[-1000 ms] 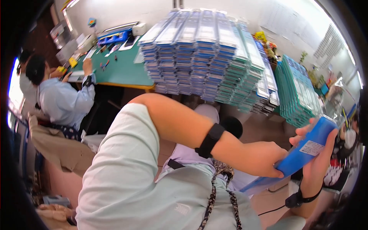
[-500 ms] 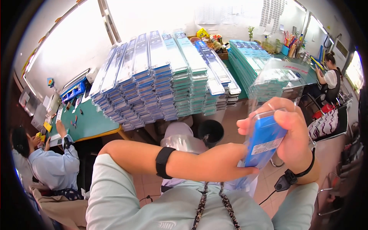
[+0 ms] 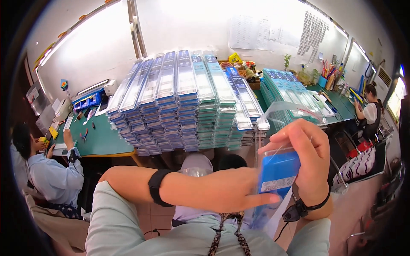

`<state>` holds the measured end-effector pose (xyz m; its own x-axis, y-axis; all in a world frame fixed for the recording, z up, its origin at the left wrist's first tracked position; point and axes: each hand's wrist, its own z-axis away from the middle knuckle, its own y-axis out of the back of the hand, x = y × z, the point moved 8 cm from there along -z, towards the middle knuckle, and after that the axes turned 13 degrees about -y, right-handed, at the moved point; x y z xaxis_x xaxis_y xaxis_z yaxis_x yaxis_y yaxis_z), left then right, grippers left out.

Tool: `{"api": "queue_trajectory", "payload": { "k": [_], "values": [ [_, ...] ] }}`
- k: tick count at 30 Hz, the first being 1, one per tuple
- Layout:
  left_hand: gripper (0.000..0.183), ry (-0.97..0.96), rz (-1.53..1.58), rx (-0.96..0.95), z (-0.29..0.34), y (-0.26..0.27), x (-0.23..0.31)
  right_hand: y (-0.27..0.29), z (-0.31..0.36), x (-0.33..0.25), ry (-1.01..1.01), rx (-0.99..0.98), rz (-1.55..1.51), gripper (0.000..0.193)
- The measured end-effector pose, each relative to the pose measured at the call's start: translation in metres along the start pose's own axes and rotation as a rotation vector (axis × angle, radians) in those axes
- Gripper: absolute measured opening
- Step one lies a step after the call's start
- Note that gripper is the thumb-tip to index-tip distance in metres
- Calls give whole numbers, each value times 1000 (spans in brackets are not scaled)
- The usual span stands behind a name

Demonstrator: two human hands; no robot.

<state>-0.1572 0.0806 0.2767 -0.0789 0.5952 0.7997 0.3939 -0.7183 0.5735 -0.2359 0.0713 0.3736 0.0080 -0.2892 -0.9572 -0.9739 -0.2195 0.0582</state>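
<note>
A flat blue pack (image 3: 279, 168) with a white label is held up in front of my chest, tilted slightly. Clear film of a plastic bag (image 3: 284, 106) surrounds it, with a red-printed strip arching above and loose film hanging below. My left hand (image 3: 245, 187) reaches across from the left and grips the pack's lower left side, its thumb lying over the front. Along the right edge my right hand (image 3: 309, 155) is closed round the pack, fingers bent over its top in the film. Some of those fingertips are hard to separate from the clear plastic.
Tall stacks of clear-lidded flat boxes (image 3: 171, 98) fill the bench ahead. More teal boxes (image 3: 286, 89) stand farther right. At left a person in light blue (image 3: 55, 175) sits by a green table (image 3: 106, 143); another person (image 3: 369, 111) sits far right. A patterned cloth (image 3: 358, 164) covers a chair.
Both hands and the blue pack have moved left and a little down, and the pack stands more upright. My right fingers have shifted over its top. The whole view has tilted slightly upward.
</note>
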Motion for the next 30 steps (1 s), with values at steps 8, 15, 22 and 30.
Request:
{"api": "queue_trajectory", "payload": {
  "k": [8,15,22,30],
  "values": [
    [72,-367,-639,696,33,81,75,4,-4,-5,51,161,-82,37],
    [38,-591,-1216,778,37,79,131,5,1,-3,72,239,-136,47],
    [33,-579,-1214,900,30,83,138,5,12,1,101,294,-188,44],
    [28,-755,-1217,987,32,83,139,-11,26,-27,415,243,254,27]
  ]
}}
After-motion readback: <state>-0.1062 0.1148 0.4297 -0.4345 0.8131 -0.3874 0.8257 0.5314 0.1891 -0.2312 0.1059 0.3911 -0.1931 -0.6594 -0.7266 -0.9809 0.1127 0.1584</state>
